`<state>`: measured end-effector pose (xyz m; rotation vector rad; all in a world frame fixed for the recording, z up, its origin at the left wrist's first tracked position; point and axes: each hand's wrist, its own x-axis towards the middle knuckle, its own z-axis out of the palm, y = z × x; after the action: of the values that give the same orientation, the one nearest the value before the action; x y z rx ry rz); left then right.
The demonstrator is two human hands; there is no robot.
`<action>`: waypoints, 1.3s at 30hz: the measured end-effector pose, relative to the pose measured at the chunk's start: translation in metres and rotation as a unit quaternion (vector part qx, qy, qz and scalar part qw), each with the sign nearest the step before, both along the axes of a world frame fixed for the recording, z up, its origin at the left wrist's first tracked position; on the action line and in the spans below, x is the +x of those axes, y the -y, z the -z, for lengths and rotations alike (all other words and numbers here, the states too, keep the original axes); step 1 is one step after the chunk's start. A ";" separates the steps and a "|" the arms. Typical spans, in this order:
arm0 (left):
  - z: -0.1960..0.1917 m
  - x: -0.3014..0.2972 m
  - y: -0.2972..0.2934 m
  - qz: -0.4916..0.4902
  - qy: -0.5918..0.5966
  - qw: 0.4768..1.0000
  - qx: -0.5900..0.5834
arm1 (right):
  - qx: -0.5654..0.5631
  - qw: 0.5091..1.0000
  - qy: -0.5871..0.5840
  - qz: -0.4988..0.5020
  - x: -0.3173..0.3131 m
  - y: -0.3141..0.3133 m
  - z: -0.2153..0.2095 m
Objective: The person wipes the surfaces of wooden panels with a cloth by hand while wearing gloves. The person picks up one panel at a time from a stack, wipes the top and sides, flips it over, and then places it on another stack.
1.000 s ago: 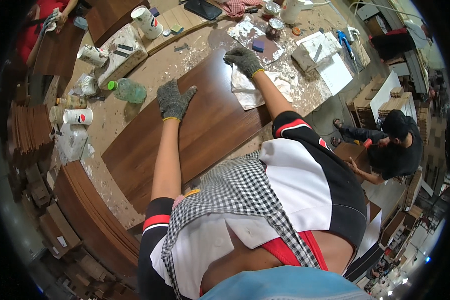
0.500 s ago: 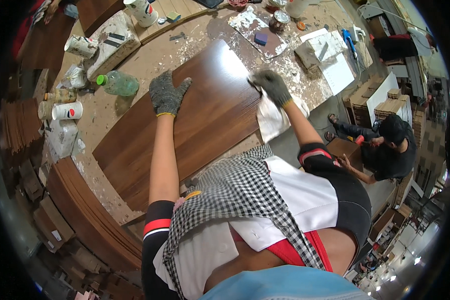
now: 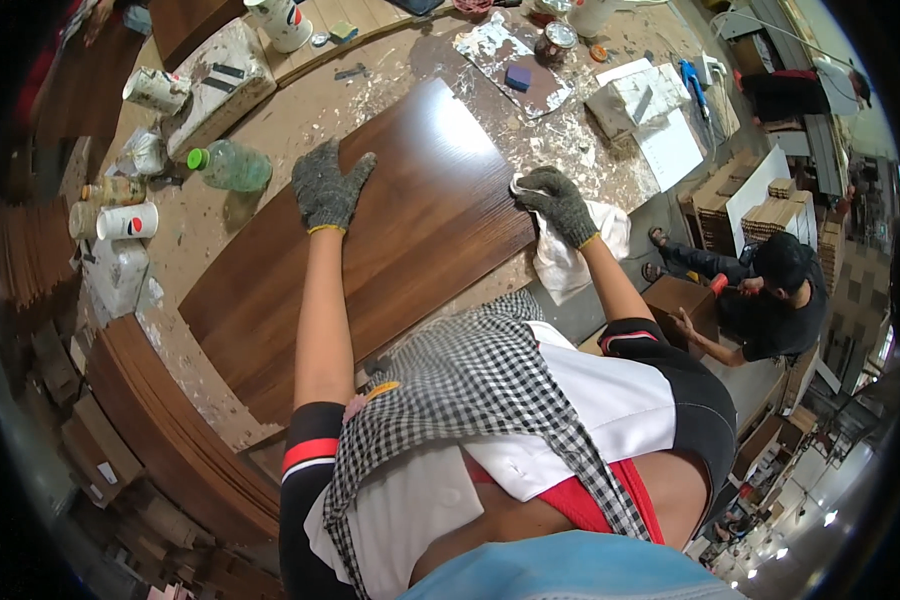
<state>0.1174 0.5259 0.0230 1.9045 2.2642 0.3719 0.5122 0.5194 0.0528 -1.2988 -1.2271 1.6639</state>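
A glossy dark-brown wooden panel (image 3: pixel 400 240) with a curved far edge lies across the workbench in front of me. On its far left edge rests my left hand (image 3: pixel 330 188), in a grey knit glove, fingers together and thumb spread out to the right. My right hand (image 3: pixel 558 203), gloved alike, is closed on a white cloth (image 3: pixel 582 252) at the panel's right edge. The cloth shows at the fingertips and hangs down below the hand. Part of it is hidden under the glove.
A green-capped bottle (image 3: pixel 232 166) and white cups (image 3: pixel 128 221) stand left. A purple sponge block (image 3: pixel 518 77), an open can (image 3: pixel 557 42) and a stained white block (image 3: pixel 635 100) sit on the bench (image 3: pixel 400 60). Curved panels (image 3: pixel 180 430) are stacked lower left. A person (image 3: pixel 785 300) works at right.
My right hand has slid down along the panel's right edge toward me with the cloth. My left hand stays at the same spot on the panel.
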 end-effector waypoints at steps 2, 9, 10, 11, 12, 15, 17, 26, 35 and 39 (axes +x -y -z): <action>-0.001 0.001 0.000 -0.001 -0.009 1.000 0.003 | 0.016 1.000 0.023 -0.013 -0.002 -0.003 0.003; -0.008 -0.004 -0.006 0.001 -0.002 1.000 -0.020 | 0.137 0.988 0.071 -0.011 -0.122 -0.151 0.026; -0.009 -0.001 -0.011 0.012 -0.005 1.000 -0.011 | 0.125 0.989 0.080 0.018 -0.128 -0.181 0.051; -0.008 0.001 -0.010 0.019 -0.010 1.000 -0.007 | 0.138 0.989 0.059 0.017 -0.132 -0.202 0.071; -0.007 0.001 -0.009 0.013 -0.006 1.000 -0.001 | 0.155 0.987 0.037 0.010 -0.142 -0.215 0.071; -0.002 -0.003 -0.004 -0.007 -0.001 1.000 0.016 | 0.072 0.995 0.070 0.028 -0.134 -0.182 0.062; 0.004 -0.004 -0.001 -0.002 -0.013 0.999 0.040 | 0.087 0.993 0.070 0.040 -0.114 -0.152 0.050; 0.001 0.001 -0.005 -0.003 -0.005 1.000 0.020 | 0.145 0.984 0.053 0.085 -0.134 -0.188 0.069; 0.006 -0.008 0.009 -0.048 0.007 0.982 0.183 | 0.006 0.951 0.301 -0.077 -0.026 -0.081 -0.011; -0.023 -0.014 0.025 -0.168 -0.067 0.907 0.379 | 0.059 0.961 0.269 0.011 0.039 -0.014 -0.011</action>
<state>0.1038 0.5008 0.0457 1.8267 2.8117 1.3851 0.5507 0.5335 0.0635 -1.7457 -1.5852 1.2295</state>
